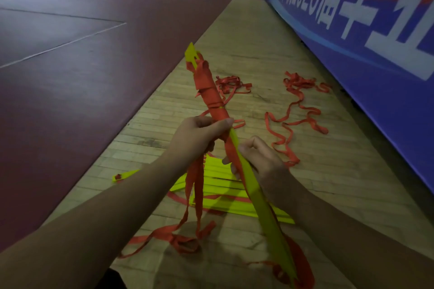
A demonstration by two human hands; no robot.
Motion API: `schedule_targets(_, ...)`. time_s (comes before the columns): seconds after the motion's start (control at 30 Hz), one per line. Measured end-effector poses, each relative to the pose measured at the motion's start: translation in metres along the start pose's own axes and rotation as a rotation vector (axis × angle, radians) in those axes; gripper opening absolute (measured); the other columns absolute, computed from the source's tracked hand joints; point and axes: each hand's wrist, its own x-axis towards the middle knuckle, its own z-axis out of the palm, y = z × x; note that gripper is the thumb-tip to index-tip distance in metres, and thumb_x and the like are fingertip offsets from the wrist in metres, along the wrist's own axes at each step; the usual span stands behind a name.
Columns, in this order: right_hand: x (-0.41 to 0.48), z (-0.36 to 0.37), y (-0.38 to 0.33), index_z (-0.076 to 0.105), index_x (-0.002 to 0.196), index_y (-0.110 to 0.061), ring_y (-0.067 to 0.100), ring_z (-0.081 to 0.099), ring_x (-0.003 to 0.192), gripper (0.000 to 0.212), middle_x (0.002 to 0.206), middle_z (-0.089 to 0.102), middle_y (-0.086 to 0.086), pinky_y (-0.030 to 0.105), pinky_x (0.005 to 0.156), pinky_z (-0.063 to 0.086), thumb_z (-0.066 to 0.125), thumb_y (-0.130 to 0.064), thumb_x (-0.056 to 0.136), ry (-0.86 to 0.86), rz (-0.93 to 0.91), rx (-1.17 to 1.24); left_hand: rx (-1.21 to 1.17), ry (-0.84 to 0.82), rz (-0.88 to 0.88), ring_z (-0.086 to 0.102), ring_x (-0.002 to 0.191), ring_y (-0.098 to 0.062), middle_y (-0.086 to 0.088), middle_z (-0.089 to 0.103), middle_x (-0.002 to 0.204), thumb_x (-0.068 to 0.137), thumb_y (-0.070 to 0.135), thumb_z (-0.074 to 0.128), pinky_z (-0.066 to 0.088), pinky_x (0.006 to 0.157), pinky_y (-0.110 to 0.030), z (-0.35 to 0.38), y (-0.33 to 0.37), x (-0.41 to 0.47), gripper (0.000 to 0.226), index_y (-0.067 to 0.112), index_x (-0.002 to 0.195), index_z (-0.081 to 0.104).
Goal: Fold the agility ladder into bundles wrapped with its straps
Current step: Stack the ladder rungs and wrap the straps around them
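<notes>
In the head view, a yellow bundle (258,199) is held slanted above the wooden floor (246,37). Its upper part is wound with red strap (209,91). The bundle is gripped at mid-length by the left hand (199,136), fingers curled round it. Just below, it is pinched by the right hand (263,162), with strap under the fingers. Loose rungs (218,185) and more strap are spread on the floor beneath, near a blue banner (375,65).

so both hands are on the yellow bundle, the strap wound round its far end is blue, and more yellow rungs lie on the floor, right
No: the strap wound round the far end of the bundle is red, not blue, as the head view shows. The rest holds.
</notes>
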Motion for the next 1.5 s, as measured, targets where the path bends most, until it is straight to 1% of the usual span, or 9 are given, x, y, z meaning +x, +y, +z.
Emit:
schedule_targets(0.27,0.005,-0.002,-0.001,0.068,0.089,-0.009,0.015,0.050,0.066,0.016,0.076,0.059,0.005,0.025,0.061,0.041,0.066,-0.024,0.088,-0.048,0.068,0.088,-0.154,-0.104,0.049,0.051,0.052,-0.016,-0.027,0.062,0.077,0.093,0.034,0.063,0.039,0.050,-0.022,-0.006,-0.002,0.000,0.042,-0.006,0.103,0.069)
schedule_targets(0.4,0.005,-0.008,-0.004,0.070,0.105,-0.001,0.018,0.067,0.070,0.018,0.081,0.074,0.011,0.027,0.063,0.055,0.069,-0.003,0.088,0.039,0.061,0.083,0.080,-0.173,0.015,0.049,0.039,-0.011,0.001,0.060,0.050,0.100,0.036,0.053,0.037,0.042,-0.020,-0.005,0.000,-0.001,0.042,0.002,0.081,0.069)
schedule_targets(0.5,0.003,-0.010,0.000,0.067,0.107,-0.005,0.024,0.071,0.073,0.024,0.088,0.073,0.014,0.033,0.062,0.056,0.075,-0.007,0.085,0.073,0.082,-0.117,0.045,-0.106,0.056,0.042,0.042,-0.014,-0.012,0.051,0.058,0.095,0.028,0.064,0.029,0.045,-0.024,0.002,-0.005,0.000,0.034,-0.002,0.080,0.067)
schedule_targets(0.67,0.001,-0.001,0.001,0.055,0.113,-0.007,0.034,0.071,0.072,0.024,0.085,0.065,0.018,0.044,0.064,0.059,0.066,-0.004,0.092,-0.037,0.125,0.029,-0.104,-0.098,0.119,0.033,0.044,-0.008,-0.009,0.045,0.059,0.092,0.015,0.067,0.025,0.042,-0.018,0.014,0.000,-0.003,0.019,-0.002,0.084,0.067)
schedule_targets(0.8,0.002,-0.004,-0.007,0.056,0.111,-0.002,0.033,0.067,0.072,0.031,0.089,0.067,0.025,0.040,0.066,0.056,0.062,-0.024,0.089,-0.160,0.183,0.306,-0.250,-0.066,0.124,0.033,0.046,-0.008,-0.001,0.046,0.058,0.094,0.018,0.062,0.023,0.042,-0.017,0.008,-0.001,0.001,0.016,0.007,0.086,0.069)
schedule_targets(0.93,0.002,-0.013,-0.008,0.066,0.111,-0.006,0.029,0.060,0.069,0.057,0.087,0.065,0.022,0.038,0.065,0.048,0.040,-0.054,0.095,-0.184,0.270,0.243,-0.363,-0.029,0.076,0.038,0.047,-0.009,0.001,0.055,0.063,0.096,0.019,0.058,0.026,0.044,-0.017,-0.004,-0.009,0.008,0.017,0.011,0.088,0.071)
schedule_targets(1.2,0.002,-0.009,0.001,0.074,0.091,-0.009,0.017,0.053,0.064,0.025,0.074,0.059,0.008,0.029,0.058,0.041,0.071,-0.032,0.084,0.021,0.177,0.180,-0.027,-0.146,0.049,0.052,0.051,-0.019,0.001,0.060,0.064,0.086,0.027,0.073,0.039,0.049,-0.025,0.000,-0.010,0.001,0.027,0.003,0.097,0.068)
schedule_targets(1.37,0.003,-0.015,-0.005,0.064,0.093,0.000,0.004,0.061,0.045,0.011,0.055,0.064,-0.004,0.015,0.045,0.048,0.053,-0.001,0.096,-0.066,0.192,0.243,-0.168,-0.227,0.075,0.045,0.055,-0.015,0.000,0.060,0.066,0.080,0.022,0.077,0.037,0.051,-0.022,0.001,-0.010,0.003,0.035,-0.003,0.103,0.067)
schedule_targets(1.5,0.002,-0.021,-0.009,0.071,0.097,0.000,0.016,0.070,0.063,0.016,0.074,0.071,0.008,0.028,0.057,0.058,0.060,-0.010,0.092,-0.174,0.237,0.313,-0.307,-0.316,0.077,0.049,0.058,-0.012,-0.023,0.058,0.099,0.084,0.014,0.063,0.039,0.052,-0.018,-0.009,-0.011,0.008,0.045,-0.015,0.118,0.057)
